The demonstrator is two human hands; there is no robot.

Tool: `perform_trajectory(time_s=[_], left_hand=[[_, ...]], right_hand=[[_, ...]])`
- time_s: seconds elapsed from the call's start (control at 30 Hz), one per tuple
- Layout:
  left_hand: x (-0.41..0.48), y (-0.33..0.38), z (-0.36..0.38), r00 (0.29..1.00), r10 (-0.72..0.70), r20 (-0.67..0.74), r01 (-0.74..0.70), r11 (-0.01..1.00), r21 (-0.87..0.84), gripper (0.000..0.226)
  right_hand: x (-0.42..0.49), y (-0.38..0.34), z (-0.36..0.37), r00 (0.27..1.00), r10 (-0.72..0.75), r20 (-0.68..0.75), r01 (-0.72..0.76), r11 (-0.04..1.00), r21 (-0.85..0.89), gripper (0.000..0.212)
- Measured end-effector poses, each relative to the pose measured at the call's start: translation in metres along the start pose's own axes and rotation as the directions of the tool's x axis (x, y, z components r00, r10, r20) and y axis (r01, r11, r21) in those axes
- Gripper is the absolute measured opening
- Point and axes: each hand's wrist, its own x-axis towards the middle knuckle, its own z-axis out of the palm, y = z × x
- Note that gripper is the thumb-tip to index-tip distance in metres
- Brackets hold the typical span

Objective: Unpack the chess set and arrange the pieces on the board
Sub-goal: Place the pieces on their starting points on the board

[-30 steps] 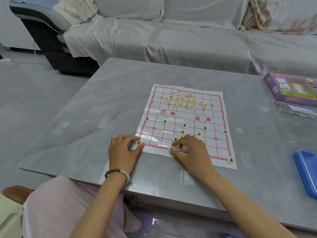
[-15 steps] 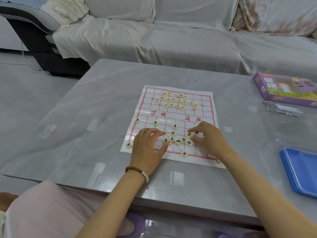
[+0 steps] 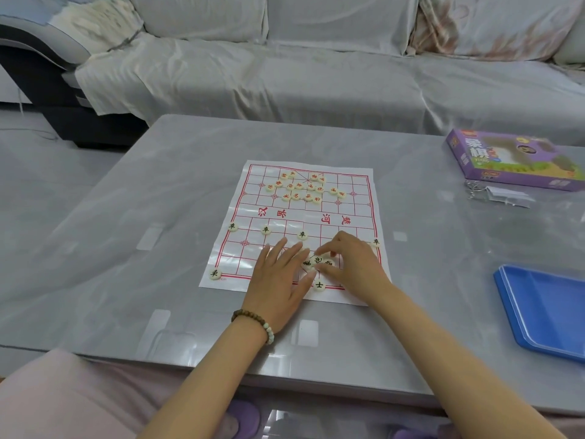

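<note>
glossy plastic board sheet [image 3: 304, 217] on smooth, shiny grey table [image 3: 158, 201]

Grey bench [image 3: 164, 217] carrying a paper chess board [image 3: 354, 213], purple box [image 3: 512, 160], blue tray [image 3: 544, 308] and keyring [image 3: 474, 186]

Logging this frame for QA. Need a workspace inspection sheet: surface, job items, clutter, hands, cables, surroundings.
Surface: grey glossy table, with reflections.
Job's things: paper board flat on it; red pieces heaped at the far end; black pieces partly placed on the near half; cluster between the hands.
Clutter: purple box, key ring and blue tray, all to the right.
Grippers: left hand flat, fingers straight on the board; right hand curled over the cluster, pinch unclear.
Cables: possible thin cord on the floor, far left.
Surroundings: covered sofa behind; pink lap and purple slippers below.
</note>
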Motion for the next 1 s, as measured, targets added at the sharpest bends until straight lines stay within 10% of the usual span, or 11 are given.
perform_trajectory(time_s=[0.2, 1.0], left_hand=[[0.007, 0.013, 0.002, 0.998, 0.050, 0.045, -0.052, 0.998, 0.042, 0.053], [0.025, 0.030, 0.013, 0.982, 0.087, 0.167, -0.123, 0.968, 0.221, 0.058]], right_hand=[[-0.009, 0.033, -0.022, 0.956, 0.143, -0.257, -0.134, 0.990, 0.051, 0.022], [-0.017, 0.051, -0.015, 0.945, 0.244, -0.219, -0.242, 0.970, 0.033, 0.019]])
